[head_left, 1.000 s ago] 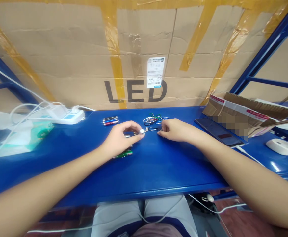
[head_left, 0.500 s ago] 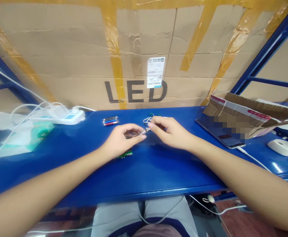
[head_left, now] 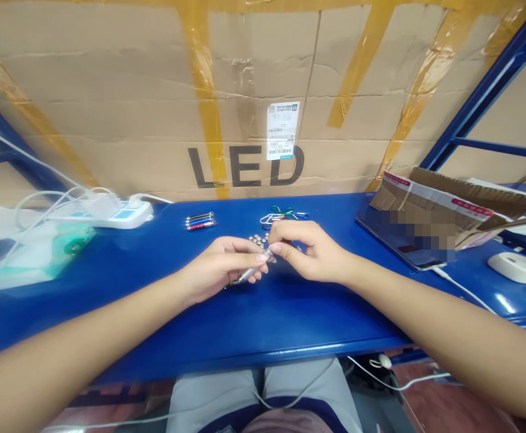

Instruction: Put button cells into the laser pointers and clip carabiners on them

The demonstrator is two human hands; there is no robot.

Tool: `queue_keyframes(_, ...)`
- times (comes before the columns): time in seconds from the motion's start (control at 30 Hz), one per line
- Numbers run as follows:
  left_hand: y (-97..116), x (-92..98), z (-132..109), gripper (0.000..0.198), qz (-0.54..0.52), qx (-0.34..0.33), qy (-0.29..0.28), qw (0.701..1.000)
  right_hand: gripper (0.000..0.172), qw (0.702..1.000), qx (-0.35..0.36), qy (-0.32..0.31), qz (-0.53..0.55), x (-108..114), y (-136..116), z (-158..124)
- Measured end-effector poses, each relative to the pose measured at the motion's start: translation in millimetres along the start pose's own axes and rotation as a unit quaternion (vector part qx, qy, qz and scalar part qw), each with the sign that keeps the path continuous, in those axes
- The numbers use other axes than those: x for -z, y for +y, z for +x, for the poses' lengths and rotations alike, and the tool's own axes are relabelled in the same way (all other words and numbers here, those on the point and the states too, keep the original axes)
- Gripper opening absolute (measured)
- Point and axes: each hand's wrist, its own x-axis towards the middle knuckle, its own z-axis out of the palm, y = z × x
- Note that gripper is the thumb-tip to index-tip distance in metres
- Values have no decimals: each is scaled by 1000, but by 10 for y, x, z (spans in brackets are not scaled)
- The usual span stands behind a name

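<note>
A slim silver metal tube, like the body of a mini flashlight, slants between my hands. My left hand is closed on it, thumb along its upper part. My right hand pinches at the tube's upper end; its fingertips hide what lies between them. Just beyond sit several small round silver button cells. Behind them are carabiner clips in white, green and blue. To the left lie several mini flashlights in a row, red, blue and dark. A green piece shows partly under my left hand.
A power strip with white cables and a green-white tissue pack lie left. On the right are a phone on a charging cable, an open cardboard box and a white mouse. A large carton stands behind the blue table.
My left hand has turned and lowered slightly, so the silver tube shows lengthwise. My right hand has come down a little to its end, and the button cells and clips show more.
</note>
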Motion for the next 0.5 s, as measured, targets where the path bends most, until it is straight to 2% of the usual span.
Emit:
queue_keyframes(0.07, -4, -5, -11, 23, 21, -9, 5, 1000, 28, 1000, -12, -6, -1, -9, -13, -5)
queue_keyframes(0.17, -24, -15, -16, 24, 94, -51, 42, 993, 30, 997, -77, -3, -6, -48, -6, -9)
queue_keyframes(0.27, -52, -33, -23, 23, 203, -122, 89, 967, 30, 989, -145, 13, 28, -107, 8, -2)
queue_keyframes(0.33, -70, -43, -37, 19, 294, -194, 118, 928, 32, 980, -186, 18, 68, -143, 8, 9)
queue_keyframes(0.4, -87, -49, -57, 15, 386, -262, 137, 874, 34, 968, -227, 18, 105, -168, 0, 18)
queue_keyframes(0.5, -118, -45, -78, 13, 493, -344, 135, 788, 36, 942, -296, 5, 156, -183, -14, 20)
